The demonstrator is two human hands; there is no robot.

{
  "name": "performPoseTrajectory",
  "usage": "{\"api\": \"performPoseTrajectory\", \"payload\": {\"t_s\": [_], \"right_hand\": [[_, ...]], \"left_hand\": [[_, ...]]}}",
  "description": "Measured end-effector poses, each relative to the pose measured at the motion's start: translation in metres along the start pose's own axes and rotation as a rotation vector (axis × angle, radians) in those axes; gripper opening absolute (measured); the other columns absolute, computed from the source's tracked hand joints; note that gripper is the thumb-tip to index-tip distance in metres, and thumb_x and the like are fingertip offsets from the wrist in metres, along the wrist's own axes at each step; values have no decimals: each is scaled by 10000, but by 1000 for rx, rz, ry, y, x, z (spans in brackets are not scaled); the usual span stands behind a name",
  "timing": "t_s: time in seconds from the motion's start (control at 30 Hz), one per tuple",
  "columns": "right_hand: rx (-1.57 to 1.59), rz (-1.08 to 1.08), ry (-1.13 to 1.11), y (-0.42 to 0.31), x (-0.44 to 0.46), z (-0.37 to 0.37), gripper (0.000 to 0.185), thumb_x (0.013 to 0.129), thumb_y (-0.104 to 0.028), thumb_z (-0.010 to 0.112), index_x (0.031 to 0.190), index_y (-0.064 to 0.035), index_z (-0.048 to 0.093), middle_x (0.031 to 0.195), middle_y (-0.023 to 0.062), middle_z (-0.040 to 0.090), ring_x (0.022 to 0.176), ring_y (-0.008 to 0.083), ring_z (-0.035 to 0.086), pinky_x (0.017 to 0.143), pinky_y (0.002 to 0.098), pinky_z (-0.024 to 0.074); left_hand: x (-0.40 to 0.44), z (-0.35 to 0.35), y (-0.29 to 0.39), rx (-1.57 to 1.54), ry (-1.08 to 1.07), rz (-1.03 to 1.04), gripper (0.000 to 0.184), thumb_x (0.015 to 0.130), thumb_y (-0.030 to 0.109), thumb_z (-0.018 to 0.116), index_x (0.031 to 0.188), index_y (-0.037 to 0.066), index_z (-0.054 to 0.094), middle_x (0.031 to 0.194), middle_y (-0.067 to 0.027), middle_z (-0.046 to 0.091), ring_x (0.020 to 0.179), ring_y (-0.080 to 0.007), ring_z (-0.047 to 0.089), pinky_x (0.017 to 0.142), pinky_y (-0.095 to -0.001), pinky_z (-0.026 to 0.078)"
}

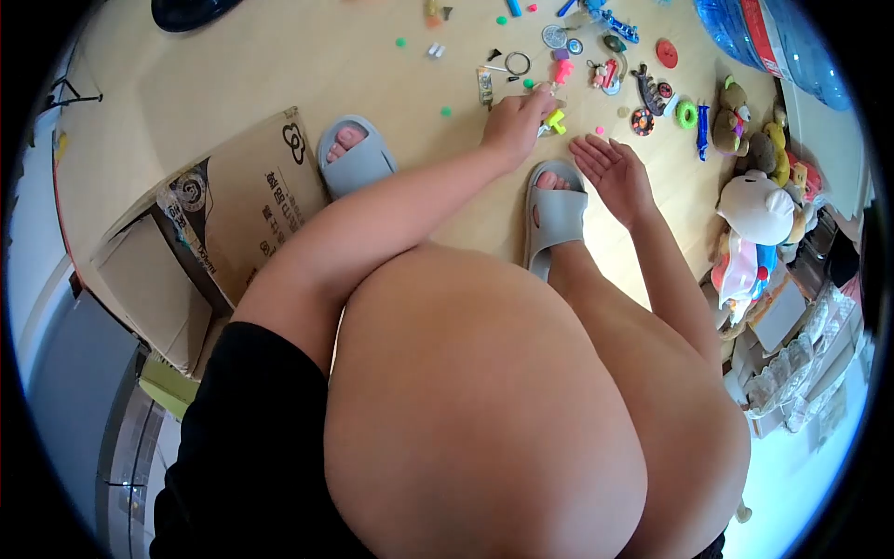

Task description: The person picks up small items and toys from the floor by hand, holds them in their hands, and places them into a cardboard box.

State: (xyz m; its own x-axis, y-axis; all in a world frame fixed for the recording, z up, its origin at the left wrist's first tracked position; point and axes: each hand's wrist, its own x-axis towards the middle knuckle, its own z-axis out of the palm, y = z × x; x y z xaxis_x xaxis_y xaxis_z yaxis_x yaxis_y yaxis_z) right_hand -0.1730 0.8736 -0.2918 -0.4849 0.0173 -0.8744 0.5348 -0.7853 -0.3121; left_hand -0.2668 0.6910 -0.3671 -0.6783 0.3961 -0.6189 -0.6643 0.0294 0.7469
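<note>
My left hand (518, 129) reaches down to the floor with its fingers drawn together. Whatever its fingertips hold, if anything, is too small to make out. Just beyond them lies a pink plastic piece (564, 71), and a yellow-green piece (556, 122) sits right beside the fingers. To the right, my right hand (615, 175) is held palm up with its fingers extended and nothing on it. A tiny pink bit (600, 129) lies near its fingertips.
Small toys and trinkets are scattered ahead, among them a metal ring (518, 63), a red disc (667, 53) and a green ring (686, 115). Plush toys (756, 207) line the right side. An open cardboard box (251, 205) stands left, beside my slippered foot (358, 158).
</note>
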Motion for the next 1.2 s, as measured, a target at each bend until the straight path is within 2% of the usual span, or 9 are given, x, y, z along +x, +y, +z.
{"api": "performPoseTrajectory", "payload": {"t_s": [0.27,0.37,0.47,0.63,0.87,1.2], "right_hand": [[-38,4,-36,7,4,25,472,983,-260,448,1295,94,435,1309,228,524,1248,306,515,1096,400,396],[-61,-23,3,6,4,27,475,980,-272,456,1283,94,452,1303,219,534,1239,301,522,1087,393,403],[-57,-24,33,3,-1,34,472,979,-269,458,1278,96,458,1290,218,544,1228,303,530,1086,393,404],[-82,-25,49,-2,0,33,459,974,-262,460,1263,95,468,1259,219,558,1209,303,541,1076,394,413],[-122,-34,-1,-3,9,30,367,969,-258,465,1133,60,543,1060,174,612,1088,281,584,1043,386,437],[-220,-71,-60,-4,7,41,348,977,-235,416,1132,50,541,1065,166,607,1064,269,587,1032,385,440]], "left_hand": [[-5,-5,15,-78,-33,-97,586,978,471,452,1044,-59,694,996,-159,716,961,-213,678,855,-306,500],[-6,-6,20,-128,-36,-131,595,982,462,449,1051,-83,678,1015,-193,705,970,-232,677,872,-308,508],[-6,-9,28,-195,-85,-221,723,975,565,382,1216,-84,589,1180,-227,642,1105,-284,614,984,-367,454],[0,-13,32,-172,-159,-284,790,974,609,269,1290,-61,543,1249,-211,617,1166,-289,586,1028,-379,410],[-3,-17,36,-194,-211,-329,823,958,640,279,1316,-63,513,1276,-198,603,1179,-276,580,1050,-374,395],[-8,-22,52,-164,-262,-453,846,929,689,273,1277,-22,574,1257,-152,626,1157,-250,591,1040,-358,406]]}}
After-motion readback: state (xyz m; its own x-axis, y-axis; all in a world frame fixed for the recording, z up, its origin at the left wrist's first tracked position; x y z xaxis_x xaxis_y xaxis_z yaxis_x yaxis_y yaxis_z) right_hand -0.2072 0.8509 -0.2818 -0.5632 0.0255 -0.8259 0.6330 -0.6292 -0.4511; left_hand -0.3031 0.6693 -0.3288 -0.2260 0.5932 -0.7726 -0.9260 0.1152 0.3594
